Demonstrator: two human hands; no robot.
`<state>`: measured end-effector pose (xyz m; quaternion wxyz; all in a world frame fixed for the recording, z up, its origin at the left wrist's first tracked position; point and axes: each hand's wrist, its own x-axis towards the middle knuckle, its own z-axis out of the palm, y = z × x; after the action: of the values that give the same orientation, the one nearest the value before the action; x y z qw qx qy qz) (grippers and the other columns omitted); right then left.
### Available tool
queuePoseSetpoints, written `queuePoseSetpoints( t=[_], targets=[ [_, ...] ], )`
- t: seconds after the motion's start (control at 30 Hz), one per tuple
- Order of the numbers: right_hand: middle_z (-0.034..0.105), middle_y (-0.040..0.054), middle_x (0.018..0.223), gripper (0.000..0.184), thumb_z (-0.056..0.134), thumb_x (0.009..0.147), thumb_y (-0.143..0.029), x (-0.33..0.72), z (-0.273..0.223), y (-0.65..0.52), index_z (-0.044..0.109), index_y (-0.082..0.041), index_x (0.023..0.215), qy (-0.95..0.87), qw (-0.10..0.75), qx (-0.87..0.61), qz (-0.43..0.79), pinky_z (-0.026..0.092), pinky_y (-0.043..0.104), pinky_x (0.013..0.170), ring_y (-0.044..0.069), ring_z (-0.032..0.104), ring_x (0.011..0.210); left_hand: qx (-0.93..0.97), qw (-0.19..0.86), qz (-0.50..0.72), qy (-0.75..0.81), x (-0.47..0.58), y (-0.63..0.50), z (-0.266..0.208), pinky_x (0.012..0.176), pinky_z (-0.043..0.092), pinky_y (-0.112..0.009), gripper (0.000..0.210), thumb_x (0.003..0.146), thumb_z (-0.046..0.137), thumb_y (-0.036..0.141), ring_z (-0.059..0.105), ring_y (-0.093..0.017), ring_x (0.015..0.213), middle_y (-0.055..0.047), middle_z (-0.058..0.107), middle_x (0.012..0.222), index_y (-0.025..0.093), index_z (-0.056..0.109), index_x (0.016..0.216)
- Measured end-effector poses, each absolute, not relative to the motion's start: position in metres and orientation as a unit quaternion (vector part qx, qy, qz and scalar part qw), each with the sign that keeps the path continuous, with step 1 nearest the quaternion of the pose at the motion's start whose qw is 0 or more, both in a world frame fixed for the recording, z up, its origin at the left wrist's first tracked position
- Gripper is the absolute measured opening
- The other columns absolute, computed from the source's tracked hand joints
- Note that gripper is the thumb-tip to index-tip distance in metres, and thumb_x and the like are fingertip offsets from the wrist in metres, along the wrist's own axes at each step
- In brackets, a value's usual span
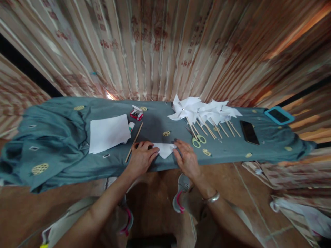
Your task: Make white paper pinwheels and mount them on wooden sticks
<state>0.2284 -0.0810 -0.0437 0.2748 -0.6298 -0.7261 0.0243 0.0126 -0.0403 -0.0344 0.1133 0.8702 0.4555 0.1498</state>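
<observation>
A small white sheet of paper (165, 150), folded to a triangle with its point towards me, lies at the table's front edge. My left hand (141, 156) grips its left corner between thumb and fingers. At the right corner, my right hand (187, 158) holds the paper with fingertips and thumb. A wooden stick (134, 142) lies just left of my left hand. Green-handled scissors (199, 140) rest beyond my right hand. Behind them are several white paper pinwheels (183, 108) on sticks, overlapping in a row.
Left on the teal cloth (64, 137) lies a stack of white paper (108, 133), with a small white-and-green object (131, 126) beside it. A red open box (137, 113) stands behind. To the right are a dark phone (249, 132) and a blue-framed device (279, 115). A curtain (155, 51) hangs behind.
</observation>
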Motion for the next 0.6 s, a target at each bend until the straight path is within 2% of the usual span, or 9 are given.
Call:
queuePoseSetpoints(
  t=[0.07, 0.13, 0.23, 0.37, 0.5, 0.6],
  targets=[
    [0.062, 0.0202, 0.131, 0.043, 0.046, 0.096, -0.035, 0.232, -0.043, -0.076, 0.057, -0.010, 0.129, -0.692, 0.291, -0.660, 0.031, 0.049, 0.047, 0.100, 0.030, 0.059, 0.122, 0.863, 0.114, 0.159, 0.466, 0.014, -0.036, -0.035, 0.093, 0.037, -0.052, 0.027, 0.096, 0.048, 0.029, 0.056, -0.029, 0.107, -0.008, 0.066, 0.114, 0.030, 0.073, 0.108],
    [0.065, 0.0215, 0.126, 0.049, 0.052, 0.093, -0.038, 0.234, -0.045, -0.070, 0.054, -0.008, 0.132, -0.661, 0.304, -0.684, 0.059, 0.054, 0.045, 0.091, 0.031, 0.065, 0.112, 0.859, 0.118, 0.161, 0.471, 0.015, -0.032, -0.036, 0.092, 0.037, -0.051, 0.026, 0.096, 0.049, 0.030, 0.056, -0.029, 0.105, -0.007, 0.066, 0.112, 0.030, 0.073, 0.106],
    [0.071, 0.0172, 0.115, 0.055, 0.061, 0.085, -0.037, 0.237, -0.048, -0.058, 0.053, -0.012, 0.133, -0.620, 0.319, -0.706, 0.125, 0.058, 0.038, 0.077, 0.026, 0.072, 0.089, 0.857, 0.124, 0.156, 0.476, 0.017, -0.024, -0.034, 0.092, 0.036, -0.051, 0.025, 0.096, 0.049, 0.029, 0.057, -0.028, 0.104, -0.006, 0.068, 0.107, 0.027, 0.074, 0.101],
    [0.073, 0.0133, 0.107, 0.059, 0.072, 0.073, -0.035, 0.240, -0.052, -0.041, 0.060, -0.014, 0.126, -0.535, 0.371, -0.722, 0.232, 0.057, 0.036, 0.072, 0.021, 0.071, 0.074, 0.854, 0.122, 0.147, 0.484, 0.021, -0.017, -0.031, 0.094, 0.037, -0.051, 0.024, 0.095, 0.048, 0.021, 0.059, -0.028, 0.102, -0.007, 0.069, 0.101, 0.021, 0.072, 0.097],
    [0.072, 0.0143, 0.106, 0.061, 0.082, 0.058, -0.045, 0.243, -0.058, -0.029, 0.069, -0.013, 0.108, -0.395, 0.501, -0.663, 0.391, 0.056, 0.037, 0.072, 0.021, 0.070, 0.075, 0.844, 0.124, 0.148, 0.501, 0.023, -0.015, -0.033, 0.093, 0.039, -0.050, 0.017, 0.092, 0.053, 0.019, 0.060, -0.028, 0.103, -0.009, 0.069, 0.103, 0.018, 0.070, 0.095],
    [0.073, 0.0143, 0.104, 0.059, 0.081, 0.058, -0.051, 0.243, -0.061, -0.027, 0.071, -0.014, 0.103, -0.353, 0.536, -0.626, 0.442, 0.056, 0.040, 0.078, 0.025, 0.071, 0.086, 0.831, 0.124, 0.161, 0.518, 0.022, -0.014, -0.038, 0.094, 0.041, -0.048, 0.026, 0.090, 0.055, 0.018, 0.058, -0.028, 0.112, -0.012, 0.065, 0.119, 0.018, 0.065, 0.115]
  ],
)
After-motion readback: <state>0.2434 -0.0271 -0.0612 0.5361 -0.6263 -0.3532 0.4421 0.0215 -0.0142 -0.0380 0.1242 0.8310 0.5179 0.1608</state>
